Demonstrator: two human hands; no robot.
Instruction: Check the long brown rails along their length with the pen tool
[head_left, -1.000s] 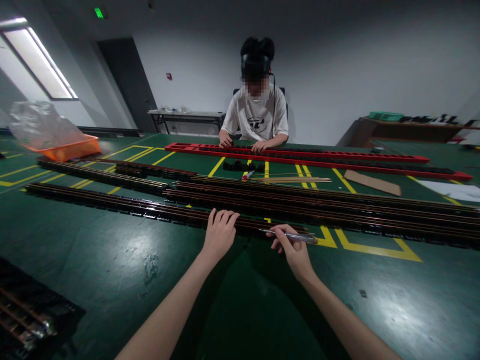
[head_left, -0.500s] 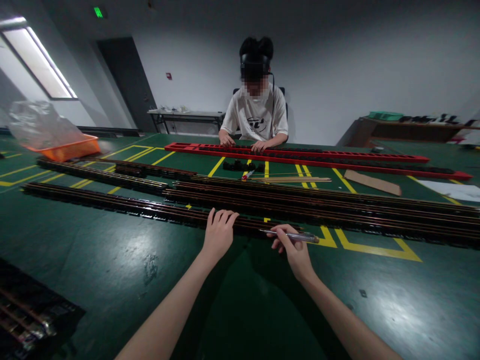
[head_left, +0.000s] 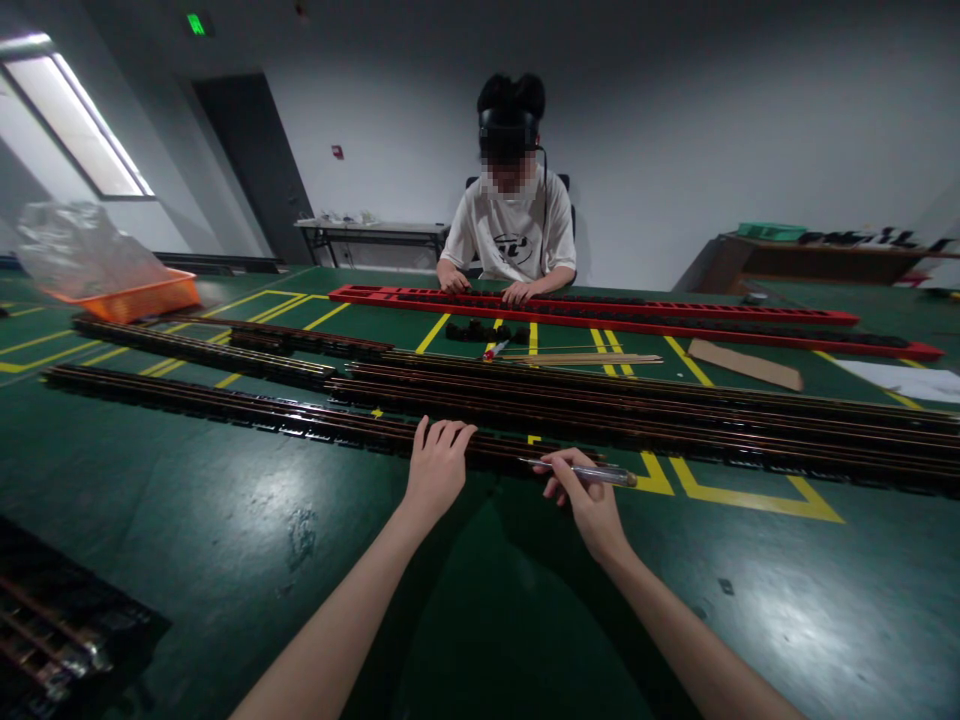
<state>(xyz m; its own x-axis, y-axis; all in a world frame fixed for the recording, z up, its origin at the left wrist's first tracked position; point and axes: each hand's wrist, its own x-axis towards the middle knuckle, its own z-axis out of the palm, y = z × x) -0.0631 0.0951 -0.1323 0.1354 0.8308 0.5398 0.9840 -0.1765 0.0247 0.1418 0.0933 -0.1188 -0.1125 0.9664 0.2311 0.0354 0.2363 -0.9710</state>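
My left hand (head_left: 440, 465) lies on a long dark strip with copper-coloured lines (head_left: 300, 418), its fingers stretched over the strip and slightly apart; its thumb is hard to see. In my right hand (head_left: 592, 505) is a slim screwdriver (head_left: 611, 475) with a see-through handle, pinched between thumb and fingers. The thin shaft points left, its tip at the strip's right part. Whether the tip touches the strip I cannot tell. Just beyond lies a wide bundle of similar strips (head_left: 675, 415).
Across the green table (head_left: 247, 520) a person (head_left: 510, 220) works at red trays (head_left: 637, 318). Thin wooden sticks (head_left: 592, 359), cardboard (head_left: 742, 364) and black parts (head_left: 484, 332) lie between us. An orange basket (head_left: 142, 298) stands left; more strips (head_left: 60, 620) lie front left.
Both hands stay in almost the same place. The screwdriver has shifted very slightly to the left; the strips look unmoved.
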